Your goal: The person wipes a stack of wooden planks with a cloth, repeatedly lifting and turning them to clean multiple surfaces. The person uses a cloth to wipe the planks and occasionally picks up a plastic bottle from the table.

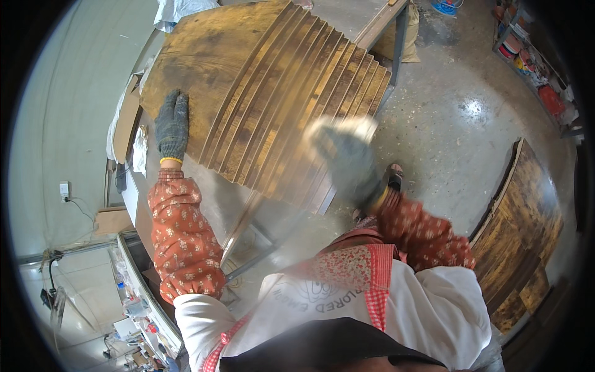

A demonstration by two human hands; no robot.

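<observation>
1. Our left hand (171, 126), in a grey knit glove, lies flat with fingers together and extended on the dark-stained wooden boards (260, 93). It pinches nothing, only presses down.
2. The boards form a fanned stack on the workbench (378, 25), each edge stepped past the next, running from 10 o'clock toward 2 o'clock of the view.
3. Our right hand (347, 162), also gloved and motion-blurred, is at the stack's lower right edge, about 4 o'clock from the left hand. A pale cloth or pad (339, 129) seems to sit in it. We cannot tell how the fingers close.
4. Judgement: the boards look stiff, hard and fairly heavy as a stack. Single boards are best taken at the exposed stepped edges, with a flat palm steadying the top.
5. A second board stack (520, 229) stands on the concrete floor (446, 124) at 3 o'clock.
</observation>
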